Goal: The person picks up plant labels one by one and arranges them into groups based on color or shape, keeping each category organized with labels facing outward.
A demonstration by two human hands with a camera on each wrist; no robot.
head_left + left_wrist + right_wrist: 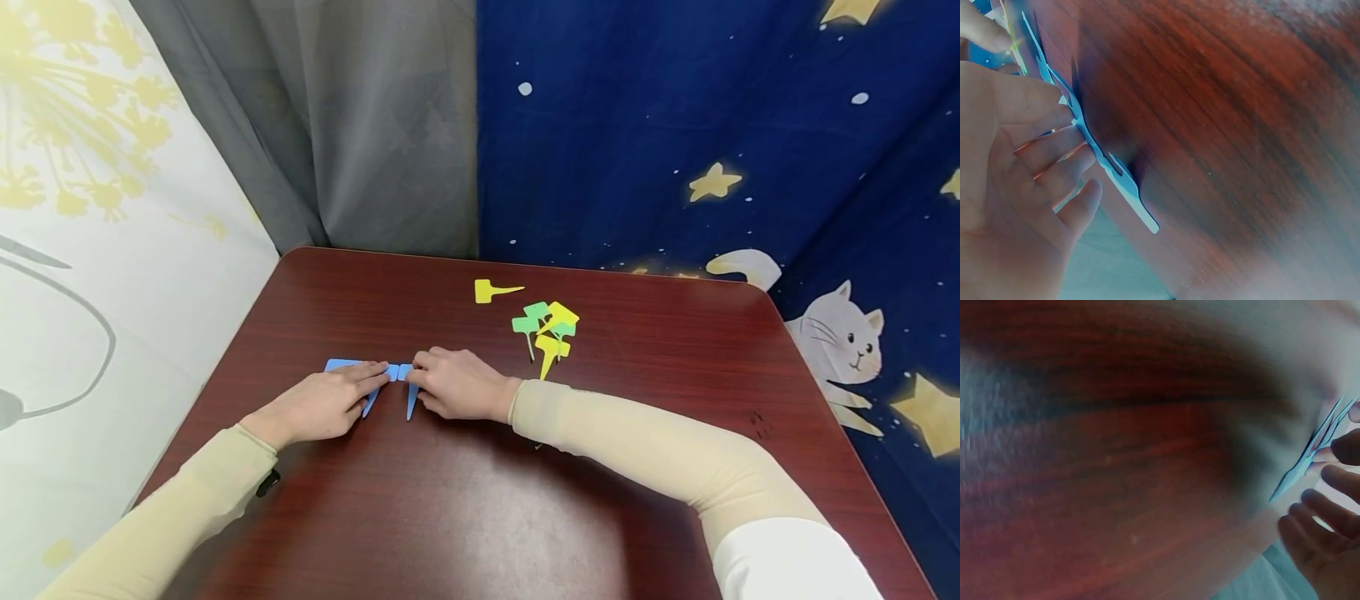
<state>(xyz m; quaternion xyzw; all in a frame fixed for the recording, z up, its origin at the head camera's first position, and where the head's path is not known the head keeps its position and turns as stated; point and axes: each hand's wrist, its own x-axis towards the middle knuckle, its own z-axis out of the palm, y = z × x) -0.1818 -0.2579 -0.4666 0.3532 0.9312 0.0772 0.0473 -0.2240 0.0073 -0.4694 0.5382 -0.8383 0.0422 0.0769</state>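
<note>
Several blue T-shaped plant labels lie in a row on the table, heads level and pointed stems toward the person. My left hand [326, 404] rests flat with straight fingers on the labels at the left, covering much of them; one blue label [393, 372] shows at its fingertips. Just to the right, a further blue plant label [412, 400] lies with its head nearly touching that one. My right hand [461, 385] pinches its head with curled fingers. In the left wrist view, the blue labels [1124, 181] appear edge-on beyond the left fingertips.
Yellow and green plant labels [552, 346] lie in a loose, overlapping group beyond the right forearm. A single yellow plant label [483, 291] lies apart, farther back. The dark red wooden table [450, 517] has rounded far corners, with curtains [390, 125] behind it.
</note>
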